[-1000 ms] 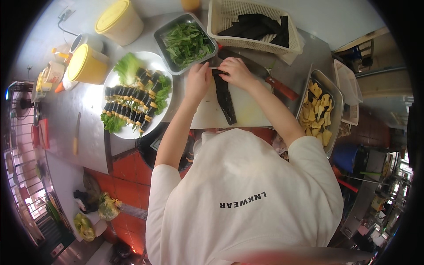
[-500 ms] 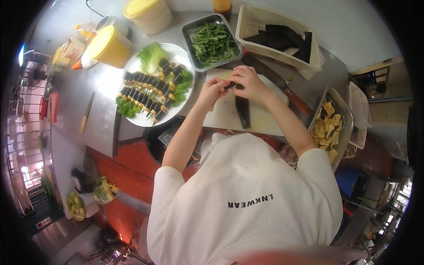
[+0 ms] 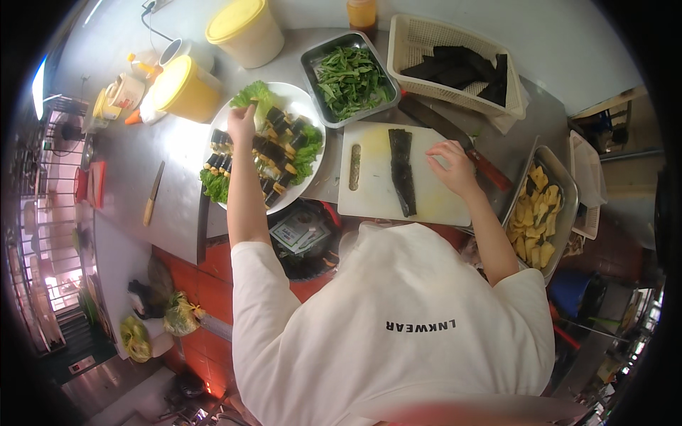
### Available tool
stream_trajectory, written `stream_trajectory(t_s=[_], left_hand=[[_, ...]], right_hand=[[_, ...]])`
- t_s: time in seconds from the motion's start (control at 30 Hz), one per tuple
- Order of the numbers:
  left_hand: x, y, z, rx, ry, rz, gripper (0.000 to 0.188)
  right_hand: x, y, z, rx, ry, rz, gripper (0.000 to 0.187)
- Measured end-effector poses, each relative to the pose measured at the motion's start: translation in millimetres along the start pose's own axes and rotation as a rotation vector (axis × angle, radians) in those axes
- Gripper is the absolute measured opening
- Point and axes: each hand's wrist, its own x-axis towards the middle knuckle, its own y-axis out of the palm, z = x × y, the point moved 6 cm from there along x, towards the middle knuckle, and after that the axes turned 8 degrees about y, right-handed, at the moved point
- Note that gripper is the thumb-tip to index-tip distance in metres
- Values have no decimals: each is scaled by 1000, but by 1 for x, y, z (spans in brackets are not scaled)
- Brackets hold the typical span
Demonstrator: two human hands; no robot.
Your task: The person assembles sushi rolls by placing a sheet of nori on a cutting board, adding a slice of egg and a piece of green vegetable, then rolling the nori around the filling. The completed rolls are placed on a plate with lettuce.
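Note:
At the upper left of the white plate (image 3: 321,153), my left hand (image 3: 241,122) is closed, its fingertips pinched on a small dark seaweed roll that is mostly hidden. Rows of seaweed-wrapped rolls (image 3: 271,150) with pale yellow ends lie on the plate among lettuce leaves (image 3: 257,96). My right hand (image 3: 452,166) hovers over the right side of the white cutting board (image 3: 371,195), fingers parted and holding nothing. Left of that hand, a dark seaweed strip (image 3: 402,170) lies lengthwise on the board.
Behind the board are a metal tray of green leaves (image 3: 348,82) and a basket of dark seaweed sheets (image 3: 455,67). A large knife (image 3: 455,135) lies beside the board. Yellow pieces fill a metal tray (image 3: 538,220) at right. Another knife (image 3: 153,193) and yellow-lidded tubs (image 3: 186,89) are at left.
My hands have parted. The left has carried the seaweed roll from above the board to the plate; the right has moved rightward, and its fingers have opened. The view has shifted slightly.

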Motion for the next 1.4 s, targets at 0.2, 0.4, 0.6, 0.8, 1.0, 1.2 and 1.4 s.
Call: stream_trajectory(t_s=[0.2, 0.4, 0.6, 0.8, 1.0, 1.2, 1.4], left_hand=[[-5, 32, -13, 515, 187, 169, 33], [-72, 15, -105, 357, 690, -114, 24], [-259, 79, -213, -138, 1093, 563, 21], [-313, 100, -195, -89, 1032, 630, 36], [-315, 97, -188, -70, 1040, 672, 42], [-316, 95, -194, -67, 1036, 703, 48], [-315, 95, -191, -69, 1044, 693, 47]], right_hand=[[-16, -7, -11, 13, 49, -24, 8], [-33, -11, -12, 28, 72, 34, 16], [-57, 11, 8, -62, 18, 88, 21], [-78, -98, -20, -79, 148, -193, 13], [-181, -235, -141, -370, 1051, -103, 19], [-205, -229, -157, -262, 954, -21, 22], [-182, -197, -148, -372, 950, 141, 37]])
